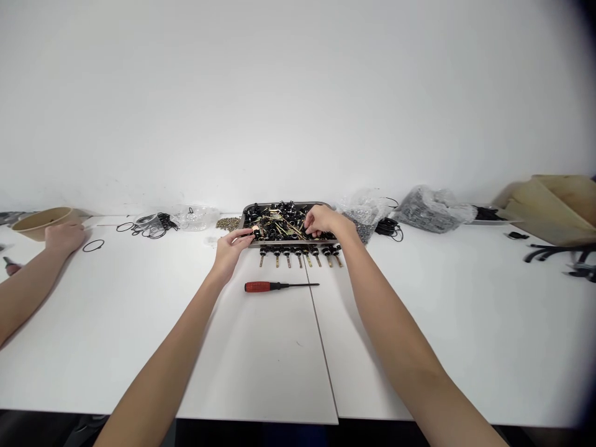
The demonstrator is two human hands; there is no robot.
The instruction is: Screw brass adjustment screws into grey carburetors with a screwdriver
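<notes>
A dark metal tray (245, 218) full of small black and brass parts stands at the far middle of the white table. My left hand (230, 251) rests at the tray's front left edge and pinches a small brass-and-black part between thumb and fingers. My right hand (321, 220) reaches into the tray, fingers curled down among the parts; what they grip is hidden. A row of several assembled black-and-brass pieces (300, 254) lies just in front of the tray. A red-handled screwdriver (279, 286) lies nearer to me.
Another person's hand (65, 237) rests at the far left by a tan bowl (40, 220). Black rings (149, 225), plastic bags of parts (431, 210), a pile of brass bits (227, 223) and cardboard (554, 205) line the back edge. A table seam (321, 347) runs toward me.
</notes>
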